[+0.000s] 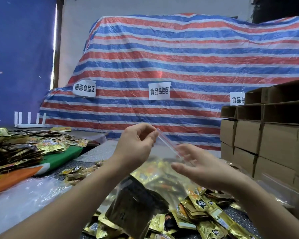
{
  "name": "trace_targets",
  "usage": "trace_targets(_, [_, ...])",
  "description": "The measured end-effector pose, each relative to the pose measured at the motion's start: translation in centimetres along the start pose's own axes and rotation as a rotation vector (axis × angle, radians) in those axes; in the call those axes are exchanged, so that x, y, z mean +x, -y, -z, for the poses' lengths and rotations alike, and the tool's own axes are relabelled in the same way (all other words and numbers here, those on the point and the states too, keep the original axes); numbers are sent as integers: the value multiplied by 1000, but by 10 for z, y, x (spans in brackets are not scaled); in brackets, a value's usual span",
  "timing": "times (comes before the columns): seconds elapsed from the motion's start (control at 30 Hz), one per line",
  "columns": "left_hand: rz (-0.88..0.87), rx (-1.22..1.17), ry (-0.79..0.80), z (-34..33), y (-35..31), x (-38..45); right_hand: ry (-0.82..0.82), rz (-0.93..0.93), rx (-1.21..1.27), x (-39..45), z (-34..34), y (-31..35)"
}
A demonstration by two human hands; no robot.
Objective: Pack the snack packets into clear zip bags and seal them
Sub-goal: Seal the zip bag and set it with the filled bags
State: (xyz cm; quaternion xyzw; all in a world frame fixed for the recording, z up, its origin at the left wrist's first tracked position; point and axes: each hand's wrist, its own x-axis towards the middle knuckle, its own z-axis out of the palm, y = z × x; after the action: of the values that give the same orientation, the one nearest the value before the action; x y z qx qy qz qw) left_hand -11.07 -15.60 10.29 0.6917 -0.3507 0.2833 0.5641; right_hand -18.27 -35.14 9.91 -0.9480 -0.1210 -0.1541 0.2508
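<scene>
1. Directly below your hands, note the loose snack packets (pixel 205 219) heaped on the table (pixel 24 204). They are the nearest supply.
2. The clear zip bag (pixel 145 195) hangs between your forearms, already loaded with dark and gold packets. Its body drops toward you; its mouth is raised away from you.
3. Check your left hand (pixel 136 145). Thumb and curled fingers pinch the far, upper end of the red zip strip (pixel 169 144).
4. Check your right hand (pixel 200 164). Its fingers are spread and relaxed, lying at the near, lower end of the strip. Whether they touch the plastic cannot be told through the clear film.
5. Treat the strip's long axis as the controlling relation: it runs on a diagonal from the left pinch down to the right fingers. Sealing likely calls for a pinch run along that line; the right hand is nearer the unheld end.
6. Left of your hands lies a second pile of packets (pixel 16 149). To the right stand cardboard boxes (pixel 266 144); beyond is a striped tarpaulin (pixel 179 57).
</scene>
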Motion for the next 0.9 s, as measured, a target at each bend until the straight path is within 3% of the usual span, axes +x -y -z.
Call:
trace_targets(0.13, [-2, -57, -20, -15, -2, 2, -98, 6, 34, 11, -3, 21])
trace_targets(0.33, [117, -149, 16, -41, 14, -17, -232, -85, 95, 9, 1, -8])
trace_targets(0.5, [141, 15, 111, -47, 25, -35, -427, -232, 43, 15, 36, -57])
trace_targets(0.73, [333, 0, 160, -48, 62, -45, -621, -410, 48, 24, 91, -148])
trace_targets(0.9, [359, 46, 165, -53, 82, -50, -863, -444, -135, 27, 101, -196])
